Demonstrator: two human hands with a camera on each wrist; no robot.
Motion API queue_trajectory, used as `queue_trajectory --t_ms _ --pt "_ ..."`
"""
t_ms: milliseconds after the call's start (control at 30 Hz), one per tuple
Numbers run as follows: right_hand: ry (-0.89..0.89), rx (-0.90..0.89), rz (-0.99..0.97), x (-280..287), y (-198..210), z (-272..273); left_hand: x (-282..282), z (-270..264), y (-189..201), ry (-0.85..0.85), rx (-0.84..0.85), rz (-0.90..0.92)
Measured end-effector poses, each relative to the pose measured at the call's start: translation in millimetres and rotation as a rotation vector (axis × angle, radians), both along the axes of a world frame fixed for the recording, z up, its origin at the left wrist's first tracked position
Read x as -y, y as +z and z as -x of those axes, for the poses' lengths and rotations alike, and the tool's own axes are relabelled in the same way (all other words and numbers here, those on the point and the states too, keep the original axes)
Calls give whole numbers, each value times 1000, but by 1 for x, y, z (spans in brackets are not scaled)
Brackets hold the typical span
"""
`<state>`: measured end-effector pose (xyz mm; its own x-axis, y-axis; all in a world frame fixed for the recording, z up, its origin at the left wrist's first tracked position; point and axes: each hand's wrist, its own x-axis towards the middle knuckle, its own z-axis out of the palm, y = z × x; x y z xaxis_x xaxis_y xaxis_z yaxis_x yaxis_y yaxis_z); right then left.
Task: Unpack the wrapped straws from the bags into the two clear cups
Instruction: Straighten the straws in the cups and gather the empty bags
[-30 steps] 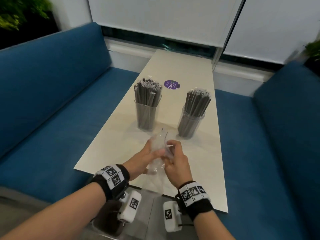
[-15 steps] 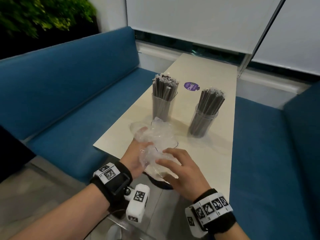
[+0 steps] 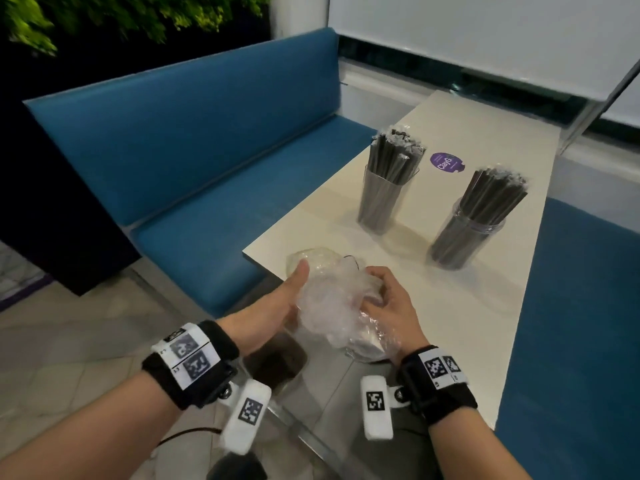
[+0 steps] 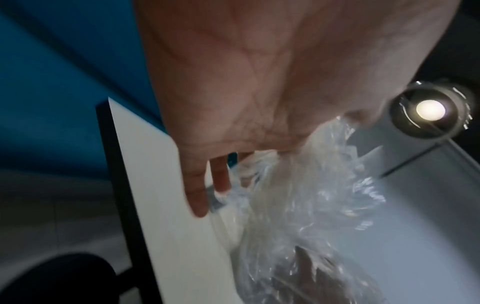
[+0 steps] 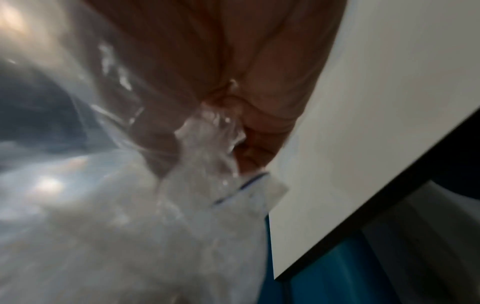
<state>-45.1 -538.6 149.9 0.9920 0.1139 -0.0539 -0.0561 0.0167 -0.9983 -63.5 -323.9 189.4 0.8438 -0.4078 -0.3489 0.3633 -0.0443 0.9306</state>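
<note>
Two clear cups stand upright on the white table (image 3: 460, 306), each packed with dark wrapped straws: the left cup (image 3: 382, 199) and the right cup (image 3: 467, 233). At the table's near corner I have a crumpled clear plastic bag (image 3: 332, 303) between both hands. My left hand (image 3: 277, 306) lies against its left side with the thumb straight; the left wrist view shows a flat palm (image 4: 233, 82) and straight fingers beside the bag (image 4: 298, 195). My right hand (image 3: 391, 303) grips the bag, its fingers (image 5: 254, 127) curled round bunched plastic (image 5: 202, 148). No straws show in the bag.
A second crumpled clear bag (image 3: 313, 259) and a thin black loop (image 3: 353, 259) lie on the table just beyond my hands. A purple sticker (image 3: 446, 162) sits past the cups. Blue benches (image 3: 207, 150) flank the table on both sides.
My head has turned left. The bag has been bunched tighter. The right hand's fingers went from spread over the bag to curled round it; the cups have not moved.
</note>
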Motion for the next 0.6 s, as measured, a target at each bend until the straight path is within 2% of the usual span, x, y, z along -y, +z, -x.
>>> queue_trajectory --t_ms 33,100,200,233,300,367,433,500,600 --pt "-26 2 -29 -9 -3 -2 -10 3 -1 -40 -7 -35" --pt "-70 20 5 -33 -9 -7 -26 8 -7 -66 84 -128" --pt "-123 33 167 -81 -16 -10 -43 6 -17 -172 409 -347" --pt "-107 17 217 -96 -18 -10 -51 5 -25 -155 486 -436" --pt "17 -58 222 -115 -20 -13 -70 -1 -35 -66 532 -459" --pt "208 -146 57 -121 -29 -13 -95 -6 -48 -22 511 -433" --pt "334 -284 -23 -121 -41 -7 -124 -15 -67 -7 391 -487" --pt "391 -337 106 -118 -61 4 -149 -27 -91 -49 243 -593" --pt "437 -370 572 -100 -108 29 -171 -45 -129 -189 157 -742"
